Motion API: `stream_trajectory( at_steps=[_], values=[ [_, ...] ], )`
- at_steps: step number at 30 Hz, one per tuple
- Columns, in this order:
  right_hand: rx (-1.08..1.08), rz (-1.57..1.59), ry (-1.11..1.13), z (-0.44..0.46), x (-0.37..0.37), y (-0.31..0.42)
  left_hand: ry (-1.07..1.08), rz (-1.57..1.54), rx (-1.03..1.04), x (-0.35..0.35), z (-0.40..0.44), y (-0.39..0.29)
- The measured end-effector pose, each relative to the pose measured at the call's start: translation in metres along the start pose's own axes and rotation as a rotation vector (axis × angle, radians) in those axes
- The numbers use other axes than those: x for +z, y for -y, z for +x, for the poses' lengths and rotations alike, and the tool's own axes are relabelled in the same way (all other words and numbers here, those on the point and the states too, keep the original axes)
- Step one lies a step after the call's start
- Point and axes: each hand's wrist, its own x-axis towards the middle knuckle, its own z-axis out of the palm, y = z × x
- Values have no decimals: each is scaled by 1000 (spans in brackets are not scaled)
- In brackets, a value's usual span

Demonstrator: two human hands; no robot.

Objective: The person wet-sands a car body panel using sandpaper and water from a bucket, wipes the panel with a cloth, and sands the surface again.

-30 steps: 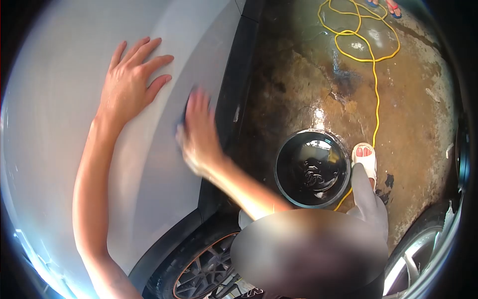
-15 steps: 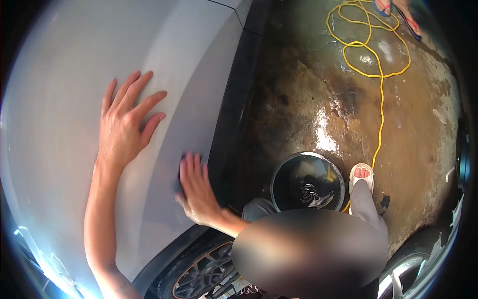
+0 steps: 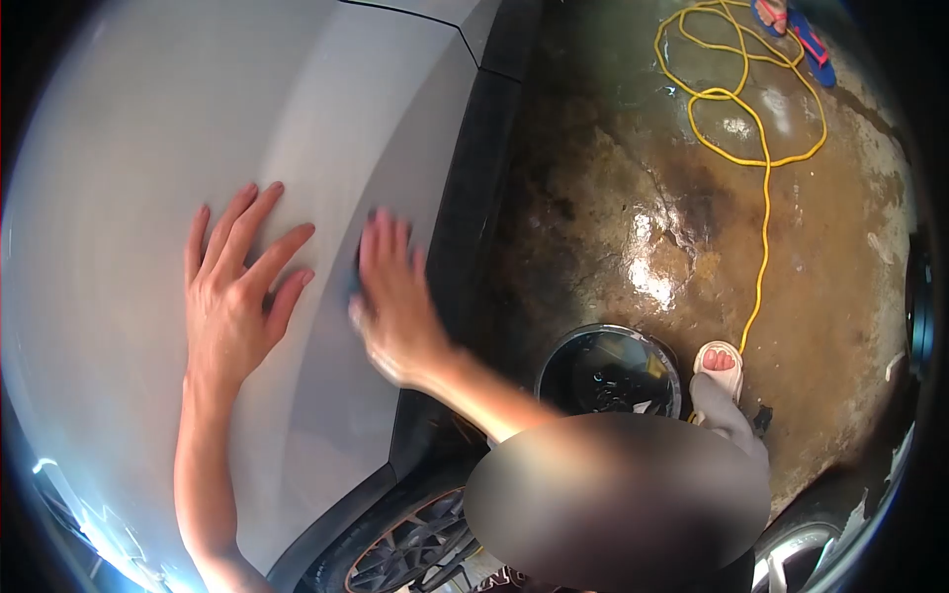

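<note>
My left hand (image 3: 229, 306) lies on the silver-grey car body panel (image 3: 326, 128), palm down, fingers spread, holding nothing. To its right, lower on the panel near the black side trim (image 3: 473, 163), my right hand (image 3: 397, 296) presses flat against the surface. A dark, bluish edge of a thin pad (image 3: 357, 259) shows past the fingers and beside the thumb; the rest is hidden under the palm. The right hand is slightly smeared by motion.
A black bucket (image 3: 549, 361) holding dark liquid stands on the wet concrete floor (image 3: 613, 227) by a foot in a white slide (image 3: 730, 376). A yellow hose or cord (image 3: 764, 247) loops across the floor. The car's wheel (image 3: 410, 544) is below; another person's sandalled feet (image 3: 813, 49) are far right.
My right hand has slid up along the panel, away from the wheel, with the dark pad beneath it. My left hand appears slightly lower in view as the camera shifts.
</note>
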Motion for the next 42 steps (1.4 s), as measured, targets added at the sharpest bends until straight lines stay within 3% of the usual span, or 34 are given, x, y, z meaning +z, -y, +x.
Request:
stream_trajectory(
  at_steps=[1, 4, 6, 8, 10, 13, 14, 15, 16, 18, 20, 22, 24, 27, 29, 30, 32, 34, 36, 38, 40, 41, 42],
  values=[
    [-34, -83, -65, 34, -11, -16, 10, -7, -2, 0, -1, 0],
    [-26, 177, -285, 172, -66, -80, 16, -20, -12, 3, -6, 2],
    [48, 99, -236, 150, -53, -69, 11, -25, -5, 1, -6, 0],
    [-28, -17, -228, 59, -9, -27, -2, 4, -5, 0, -3, -1],
    [71, 39, 123, -35, 12, 15, -5, 2, -6, 1, -5, -2],
    [35, -71, 8, 28, -12, -16, 4, -1, 10, 0, -3, 1],
    [-109, 1, -189, 85, -22, -49, 13, -8, 4, 1, -6, 1],
    [-119, -33, -228, 129, -44, -72, 18, -10, -8, 2, -8, 1],
    [-7, 165, -233, 162, -65, -79, 13, -6, -4, 3, -8, 3],
    [73, 142, -218, 149, -58, -71, 9, -11, 1, 3, -9, 1],
    [47, -9, -223, 70, -11, -37, 17, 5, 8, 1, -8, 2],
    [59, -133, 70, -27, 15, 14, -9, 5, 9, 3, -7, 2],
    [-74, -57, 117, -74, 28, 16, -26, 5, 22, 4, -3, 2],
    [-78, -159, -219, 71, -2, -60, -42, 8, 8, 3, -9, 0],
    [19, 95, -256, 149, -55, -85, -57, 19, 29, 4, -8, 2],
    [92, 30, -261, 163, -64, -82, -49, 17, 21, 5, -10, 3],
    [95, 99, -274, 122, -35, -75, -85, 29, 54, 4, -10, 4],
    [52, 47, -298, 23, 23, -38, -86, 27, 53, 4, -11, 4],
    [66, -3, 60, -115, 62, 16, -80, 29, 56, 8, -12, 5],
    [-99, -4, 244, -236, 107, 33, -101, 54, 95, 9, -13, 9],
    [-43, -634, 482, -169, 85, 25, -83, 71, 98, 12, -16, 13],
    [33, -654, 295, -118, 63, 15, -83, 81, 94, 14, -18, 14],
    [3, -355, 34, -60, 46, -16, -64, 88, 76, 16, -21, 14]
  ],
)
